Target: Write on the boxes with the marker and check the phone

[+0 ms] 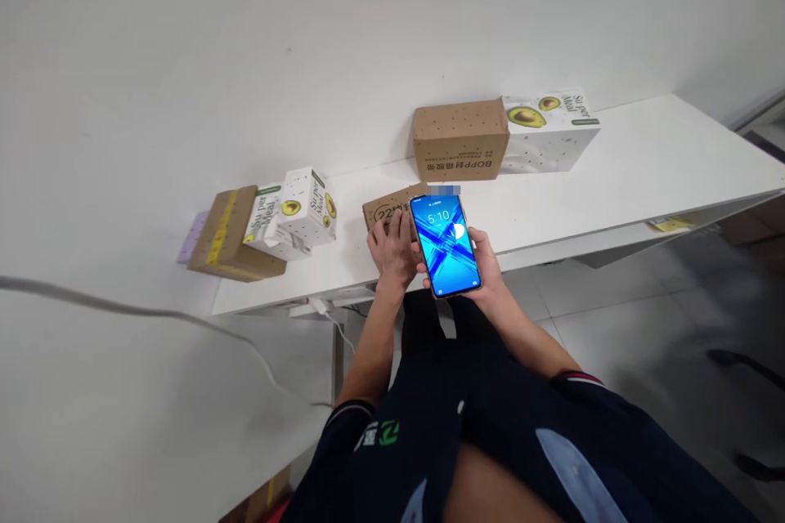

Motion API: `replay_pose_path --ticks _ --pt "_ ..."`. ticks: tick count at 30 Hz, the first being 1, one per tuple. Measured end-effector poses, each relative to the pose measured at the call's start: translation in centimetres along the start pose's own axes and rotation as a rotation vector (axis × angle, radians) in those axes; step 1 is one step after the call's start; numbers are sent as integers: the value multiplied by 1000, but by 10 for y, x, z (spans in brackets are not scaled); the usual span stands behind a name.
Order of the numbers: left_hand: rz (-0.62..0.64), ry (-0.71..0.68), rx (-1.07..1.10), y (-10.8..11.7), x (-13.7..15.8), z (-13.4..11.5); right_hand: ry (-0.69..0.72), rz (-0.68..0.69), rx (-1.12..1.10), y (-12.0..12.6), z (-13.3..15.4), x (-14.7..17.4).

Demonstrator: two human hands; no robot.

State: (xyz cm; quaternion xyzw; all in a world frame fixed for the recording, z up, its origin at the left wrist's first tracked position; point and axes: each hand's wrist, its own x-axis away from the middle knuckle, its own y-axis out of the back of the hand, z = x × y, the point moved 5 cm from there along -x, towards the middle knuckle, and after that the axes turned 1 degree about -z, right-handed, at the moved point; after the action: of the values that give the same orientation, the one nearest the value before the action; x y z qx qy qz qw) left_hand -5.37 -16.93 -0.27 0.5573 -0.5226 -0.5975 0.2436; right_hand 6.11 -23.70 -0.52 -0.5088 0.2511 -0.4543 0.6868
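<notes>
My right hand (491, 265) holds a smartphone (446, 245) upright over the front edge of the white table (643, 163); its lit blue screen shows 5:10. My left hand (392, 249) rests with curled fingers on a small flat brown cardboard box (383, 208) just left of the phone, at the table's front edge. My dark shirt and trousers fill the bottom of the view.
A larger brown carton (459, 139) and a white avocado-print box (549, 131) stand against the wall at the back. At the table's left end lie a brown box (226, 237) with yellow tape and two smaller avocado-print boxes (294, 212). A grey cable (184, 319) runs across the wall on the left.
</notes>
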Motion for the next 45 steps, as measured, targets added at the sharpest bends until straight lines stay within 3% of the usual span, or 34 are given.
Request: replay_pose_path --ticks 14,45 --pt "6 15 18 4 1 -5 97 5 5 2 12 2" --pt "5 -8 12 0 1 -2 105 14 -14 -2 14 4"
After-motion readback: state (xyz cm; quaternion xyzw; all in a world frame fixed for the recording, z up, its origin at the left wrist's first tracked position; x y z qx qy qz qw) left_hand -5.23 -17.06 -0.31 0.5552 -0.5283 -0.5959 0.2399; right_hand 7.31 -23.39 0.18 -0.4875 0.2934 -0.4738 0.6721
